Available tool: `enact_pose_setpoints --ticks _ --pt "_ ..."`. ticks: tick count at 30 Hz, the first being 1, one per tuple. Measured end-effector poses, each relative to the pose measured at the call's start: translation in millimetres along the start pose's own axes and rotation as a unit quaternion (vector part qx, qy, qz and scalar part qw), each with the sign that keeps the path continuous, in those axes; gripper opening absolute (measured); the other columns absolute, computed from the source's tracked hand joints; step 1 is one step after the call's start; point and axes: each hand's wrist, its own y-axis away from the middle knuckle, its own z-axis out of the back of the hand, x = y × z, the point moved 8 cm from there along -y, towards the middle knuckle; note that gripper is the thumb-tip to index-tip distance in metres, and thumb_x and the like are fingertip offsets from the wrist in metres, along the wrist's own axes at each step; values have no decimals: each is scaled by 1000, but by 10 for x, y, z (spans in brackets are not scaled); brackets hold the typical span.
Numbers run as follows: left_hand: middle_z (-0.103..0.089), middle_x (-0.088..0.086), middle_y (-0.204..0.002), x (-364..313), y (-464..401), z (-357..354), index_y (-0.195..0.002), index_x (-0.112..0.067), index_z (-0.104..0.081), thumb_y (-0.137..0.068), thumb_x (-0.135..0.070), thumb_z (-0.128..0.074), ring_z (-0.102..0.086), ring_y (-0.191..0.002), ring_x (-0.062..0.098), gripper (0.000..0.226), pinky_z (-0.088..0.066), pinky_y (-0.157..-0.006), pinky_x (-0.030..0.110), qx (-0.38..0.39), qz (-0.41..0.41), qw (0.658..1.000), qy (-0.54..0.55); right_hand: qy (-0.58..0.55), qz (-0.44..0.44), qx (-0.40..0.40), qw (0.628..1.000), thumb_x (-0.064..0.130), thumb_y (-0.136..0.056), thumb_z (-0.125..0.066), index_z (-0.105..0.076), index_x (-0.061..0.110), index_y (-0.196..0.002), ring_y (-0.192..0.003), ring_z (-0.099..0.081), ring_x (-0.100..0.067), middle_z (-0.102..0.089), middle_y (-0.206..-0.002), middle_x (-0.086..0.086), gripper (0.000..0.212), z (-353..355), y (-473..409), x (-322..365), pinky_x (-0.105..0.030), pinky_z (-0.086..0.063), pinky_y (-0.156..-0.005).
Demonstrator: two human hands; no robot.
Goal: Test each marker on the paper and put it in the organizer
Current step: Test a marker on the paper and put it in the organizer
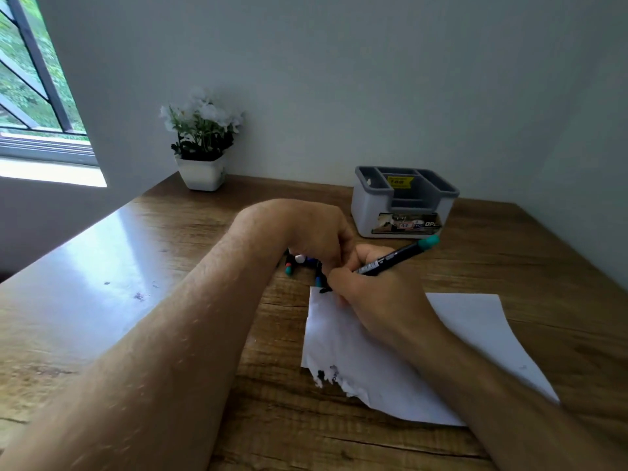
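right hand (370, 294): grip clenched on teal-capped marker (396, 260), tip at paper (475, 334) corner. left hand (316, 232): over marker pile (299, 263), grip state unclear. organizer (404, 202) behind, on desk (170, 266).

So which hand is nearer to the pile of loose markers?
Left. The left hand hangs directly over the marker pile, fingers curled down at it. The right hand sits beside the pile, gripping a teal-capped marker at the paper.

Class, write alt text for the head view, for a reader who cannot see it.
A right hand holds a teal-capped marker with its tip at the far corner of a torn paper on a wooden table. The left hand reaches into a marker pile; an organizer stands behind.
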Motion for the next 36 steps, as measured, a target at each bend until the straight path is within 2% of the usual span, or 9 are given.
enact_pose_setpoints --ticks 3,9,14,19,22,25,28,32,36 --pt "-57 -7 -74 3 -23 -19 -96 -21 -64 -87 -7 -63 -51 -61 5 17 -40 -53 19 1 9 1000 -13 19 -4 10 1000 14 -79 -67 -56 12 -63 -58 -54 -11 -59 -61 -4 20 -19 -1 3 -26 -42 -51" --pt "-62 3 -98 -6 -77 -58 -110 -14 -65 -88 -10 -63 -51 -71 9 23 -40 -59 21 1 12 998 -55 64 -5 24 998 18 -79 -67 -56 15 -62 -55 -54 -8 -62 -63 -8 20 -53 -1 16 -24 -40 -49" --pt "-58 -2 -85 -68 -79 -48 -92 -20 -59 -90 -7 -58 -52 -71 9 13 -41 -60 23 -3 -13 997 -73 71 -5 21 997 17 -80 -66 -53 14 -63 -51 -50 -4 -58 -60 -9 22 -39 -3 33 -16 -39 -44" --pt "-66 8 -100 -19 -100 -73 -96 -22 -61 -88 -10 -62 -64 -91 25 15 -54 -77 35 5 3 997 -79 51 -4 23 998 14 -80 -66 -53 10 -63 -54 -51 -11 -54 -57 -8 22 -57 -9 34 -25 -43 -51" --pt "-65 3 -99 32 -79 -46 -109 -19 -64 -86 -6 -64 -59 -83 16 26 -48 -69 28 0 15 998 -60 47 -9 25 999 17 -81 -67 -56 10 -66 -58 -56 -12 -61 -62 -11 20 -58 -3 26 -28 -46 -55" --pt "-61 -8 -84 63 -55 -30 -98 -25 -65 -81 -3 -70 -53 -73 7 28 -43 -63 24 1 20 999 -37 57 -10 24 998 18 -82 -67 -54 15 -64 -56 -55 -6 -60 -59 -2 22 -61 1 15 -23 -44 -52" --pt "-59 -9 -80 61 -50 -35 -88 -28 -61 -80 -4 -73 -51 -70 7 28 -42 -62 24 3 22 999 -32 46 0 19 999 15 -80 -67 -53 10 -65 -55 -53 -11 -57 -57 -5 21 -48 -15 21 -27 -43 -52" --pt "-61 -7 -85 41 -61 -50 -101 -21 -65 -80 -1 -70 -55 -77 10 29 -44 -64 24 9 22 999 -28 56 1 19 998 15 -79 -68 -55 14 -63 -56 -56 -7 -60 -57 -1 20 -53 -1 27 -22 -43 -50" --pt "-58 -7 -83 31 -64 -49 -102 -20 -63 -84 -1 -67 -51 -72 7 27 -39 -59 21 9 27 999 -34 60 0 17 998 16 -80 -67 -53 15 -62 -54 -54 -6 -56 -54 2 23 -67 -1 28 -17 -42 -46"
